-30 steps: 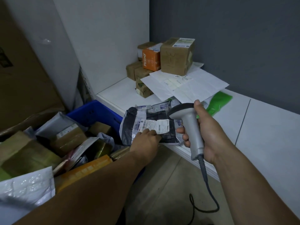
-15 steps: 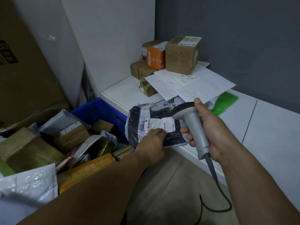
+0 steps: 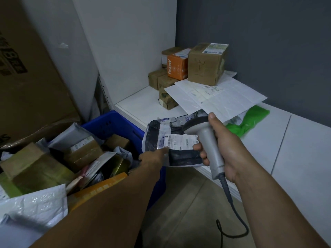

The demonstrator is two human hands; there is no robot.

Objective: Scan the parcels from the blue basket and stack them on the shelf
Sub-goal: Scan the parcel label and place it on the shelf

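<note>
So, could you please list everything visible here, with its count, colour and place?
black parcel: one, black with white label, held at the shelf's front edge
scanner: one, grey, over the parcel's label
cable: one, dark, scanner to floor
blue basket: one, blue, left of the shelf
basket parcels: many, brown, white and orange, piled in the basket
shelf: one, white, right
brown boxes: several, brown, shelf's back corner
orange box: one, orange, among the brown boxes
white mailers: at least two, white, under the biggest brown box
green bag: one, green, partly beneath the mailers
big carton: one, brown, far left
left hand: holds the black parcel
right hand: grips the scanner
</note>
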